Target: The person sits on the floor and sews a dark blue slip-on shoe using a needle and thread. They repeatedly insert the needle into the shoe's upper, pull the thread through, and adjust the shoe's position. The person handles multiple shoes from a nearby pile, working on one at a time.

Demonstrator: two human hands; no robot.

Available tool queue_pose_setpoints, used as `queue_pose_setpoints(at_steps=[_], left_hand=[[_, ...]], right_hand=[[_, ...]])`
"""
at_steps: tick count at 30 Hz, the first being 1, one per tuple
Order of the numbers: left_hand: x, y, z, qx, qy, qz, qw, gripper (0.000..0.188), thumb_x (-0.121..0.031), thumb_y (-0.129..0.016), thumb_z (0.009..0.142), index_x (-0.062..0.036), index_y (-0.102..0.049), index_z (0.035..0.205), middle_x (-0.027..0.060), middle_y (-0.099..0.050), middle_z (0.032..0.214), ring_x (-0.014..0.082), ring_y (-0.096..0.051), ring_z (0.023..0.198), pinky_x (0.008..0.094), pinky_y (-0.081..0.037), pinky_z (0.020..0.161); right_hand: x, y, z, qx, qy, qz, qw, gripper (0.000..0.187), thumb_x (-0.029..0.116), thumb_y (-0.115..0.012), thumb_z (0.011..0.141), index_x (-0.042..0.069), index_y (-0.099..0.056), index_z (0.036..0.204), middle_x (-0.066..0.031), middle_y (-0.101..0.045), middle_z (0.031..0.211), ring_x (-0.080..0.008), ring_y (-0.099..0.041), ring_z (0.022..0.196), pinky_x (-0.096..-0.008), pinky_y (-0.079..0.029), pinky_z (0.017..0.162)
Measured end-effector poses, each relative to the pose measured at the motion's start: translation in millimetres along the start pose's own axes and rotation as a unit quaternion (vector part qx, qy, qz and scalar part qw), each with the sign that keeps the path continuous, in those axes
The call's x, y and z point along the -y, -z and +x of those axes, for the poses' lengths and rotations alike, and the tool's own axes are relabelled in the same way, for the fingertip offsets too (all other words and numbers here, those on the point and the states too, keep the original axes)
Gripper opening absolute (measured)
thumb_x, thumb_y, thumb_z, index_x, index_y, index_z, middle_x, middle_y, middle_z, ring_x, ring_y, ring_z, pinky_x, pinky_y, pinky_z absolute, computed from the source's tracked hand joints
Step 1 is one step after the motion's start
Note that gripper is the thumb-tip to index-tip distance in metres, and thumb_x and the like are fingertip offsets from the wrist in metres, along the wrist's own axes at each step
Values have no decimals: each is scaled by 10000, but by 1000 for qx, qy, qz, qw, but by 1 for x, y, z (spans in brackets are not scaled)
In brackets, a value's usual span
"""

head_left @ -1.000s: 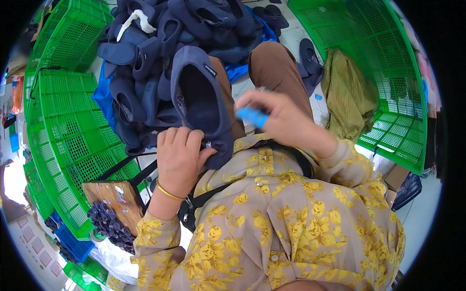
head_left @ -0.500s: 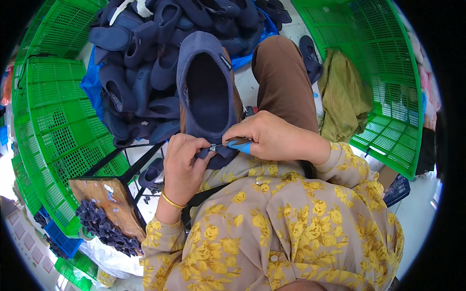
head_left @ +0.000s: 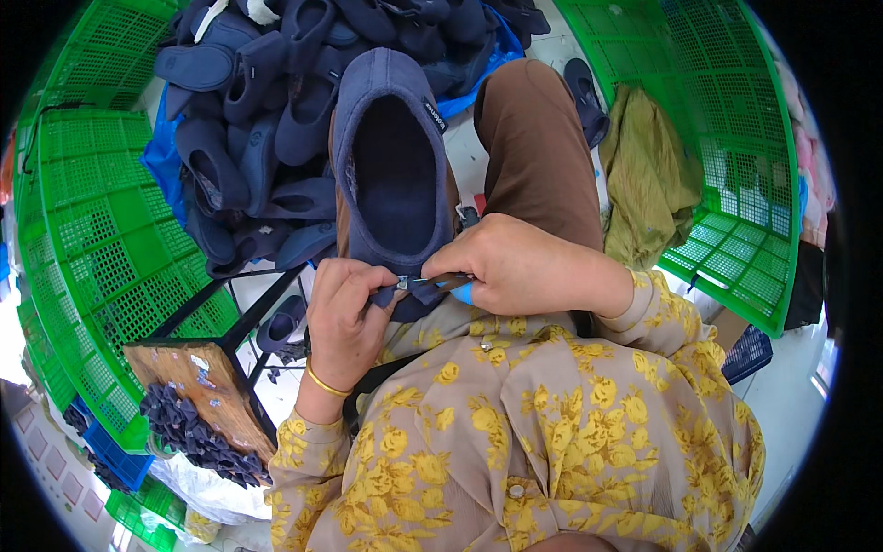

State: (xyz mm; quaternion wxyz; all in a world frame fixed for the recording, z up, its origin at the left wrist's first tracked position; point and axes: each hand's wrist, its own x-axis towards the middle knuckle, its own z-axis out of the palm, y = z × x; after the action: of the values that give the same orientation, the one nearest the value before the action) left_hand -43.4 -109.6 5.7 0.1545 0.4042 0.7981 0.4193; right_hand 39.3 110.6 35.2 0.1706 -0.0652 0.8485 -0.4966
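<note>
- Left hand (head_left: 347,317), centre: fingertips pinch dark fabric piece (head_left: 426,293).
- Right hand (head_left: 510,265), centre: curled closed around slim tool (head_left: 451,279).
- Navy slipper (head_left: 394,170): upper centre.

The brown wooden tabletop (head_left: 241,405) carries heaped small navy fabric pieces (head_left: 189,432); a blue plastic sheet (head_left: 160,164) on the pale tiled floor (head_left: 469,155) bears piled navy fabric slippers (head_left: 259,158).
</note>
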Motion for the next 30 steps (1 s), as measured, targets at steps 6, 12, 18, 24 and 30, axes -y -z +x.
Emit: queue_pose_setpoints(at_steps=[6,12,18,24,30], left_hand=[[2,-2,-1,-8,-12,10,1000,271,82,-767,653,-31,-658,874,65,-566,829,182,-546,722,262,-437,602],[4,-5,-5,-25,12,-23,999,269,72,-791,646,-30,-663,860,55,-566,834,162,-541,713,249,-434,600],[6,-6,-8,-16,49,-57,997,271,73,-796,643,-29,-667,858,42,-570,844,136,-540,729,237,-432,613],[5,-5,-6,-9,44,-59,997,266,70,-798,646,-31,-671,857,37,-570,837,133,-539,731,232,-433,625],[6,-6,-8,-11,45,-60,997,264,67,-799,649,-33,-673,858,33,-569,834,130,-538,730,229,-428,617]], right_hand=[[-2,-7,0,2,-12,-30,999,345,-69,-568,704,30,-640,1027,-170,-685,859,-353,-669,786,-400,-526,686],[-15,-21,-4,-13,-23,59,998,439,-120,-516,715,62,-587,1109,-163,-676,888,-362,-673,837,-402,-530,699],[-16,-28,-5,-18,-23,63,998,459,-123,-507,729,75,-569,1139,-163,-670,886,-375,-664,824,-410,-514,680],[-17,-30,-6,-35,-8,73,997,469,-109,-512,725,82,-575,1149,-166,-676,914,-382,-661,832,-432,-515,685],[-21,-31,-7,-46,12,82,996,446,-81,-520,746,105,-594,1145,-169,-694,914,-382,-669,863,-446,-525,707]])
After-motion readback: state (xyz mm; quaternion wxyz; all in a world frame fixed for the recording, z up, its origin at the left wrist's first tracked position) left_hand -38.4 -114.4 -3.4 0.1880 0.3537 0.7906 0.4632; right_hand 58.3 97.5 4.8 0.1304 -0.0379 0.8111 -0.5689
